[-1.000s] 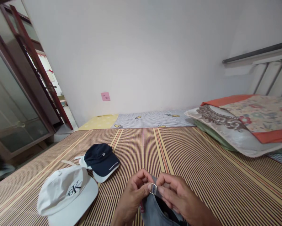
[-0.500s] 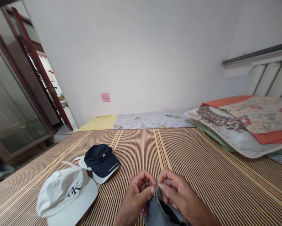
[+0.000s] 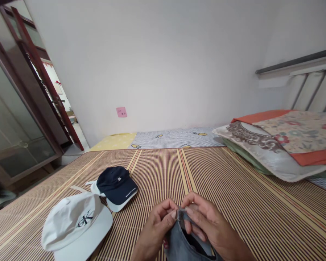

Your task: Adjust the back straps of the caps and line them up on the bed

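Low in the middle of the head view is a grey cap, its dark inside partly showing and its lower part cut off by the frame. My left hand is closed, thumb and fingertips pinching the cap's strap at a metal buckle. From the other side my right hand pinches the grey strap just beside the buckle. A small red tag shows near the left palm. To the left lie a white cap with dark letters and a navy cap with a pale underbrim.
A striped bamboo mat covers the bed. At the right are stacked pillows beneath a grey rail. A patterned sheet runs along the wall, which carries a pink note. Far left is a doorway with a dark red door.
My right fingers have shifted slightly up and right along the strap, and more of the strap shows beyond the buckle. My left hand keeps its pinch. Both other caps lie still.
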Demonstrator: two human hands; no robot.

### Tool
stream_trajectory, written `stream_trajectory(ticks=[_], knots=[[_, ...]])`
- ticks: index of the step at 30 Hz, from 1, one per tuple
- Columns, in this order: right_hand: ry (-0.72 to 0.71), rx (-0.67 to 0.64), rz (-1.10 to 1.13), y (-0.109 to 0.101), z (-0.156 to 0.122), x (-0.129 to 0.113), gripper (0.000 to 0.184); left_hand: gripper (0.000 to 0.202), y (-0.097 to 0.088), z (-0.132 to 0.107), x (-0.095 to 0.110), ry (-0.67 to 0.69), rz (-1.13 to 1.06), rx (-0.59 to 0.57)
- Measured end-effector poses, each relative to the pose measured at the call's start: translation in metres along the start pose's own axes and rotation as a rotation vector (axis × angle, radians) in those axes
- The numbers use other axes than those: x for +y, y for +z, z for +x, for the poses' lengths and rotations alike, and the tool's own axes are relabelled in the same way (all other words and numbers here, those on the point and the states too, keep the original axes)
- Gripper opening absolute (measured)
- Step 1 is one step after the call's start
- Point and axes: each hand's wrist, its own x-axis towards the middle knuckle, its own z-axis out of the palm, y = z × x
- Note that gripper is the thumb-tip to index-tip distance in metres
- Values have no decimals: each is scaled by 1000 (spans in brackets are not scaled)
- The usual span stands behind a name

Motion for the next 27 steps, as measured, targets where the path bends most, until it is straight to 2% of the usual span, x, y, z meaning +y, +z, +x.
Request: stream_trajectory(ticks=[3, 6, 10, 15, 18, 21, 24, 27], knots=[[13, 18, 32, -1, 0, 2, 34, 39, 0, 0, 1, 24, -77, -93], [17, 9, -25, 0, -1, -1, 35, 37, 3, -1, 3, 39, -91, -116], [5, 34, -222, 5, -1, -9, 38, 38, 4, 0, 4, -19, -60, -72], [29, 166, -444, 1, -3, -14, 44, 36, 3, 1, 3, -28, -100, 8], [64, 95, -372, -11, -6, -14, 47, 35, 2, 3, 3, -12, -176, 17], [102, -2, -267, -21, -8, -16, 37, 34, 0, 4, 3, -12, -218, 42], [108, 2, -278, -23, -7, -20, 29, 38, 1, 5, 2, -43, -239, 68], [87, 28, -311, -20, -6, -22, 24, 40, 3, 4, 2, -55, -262, 43]])
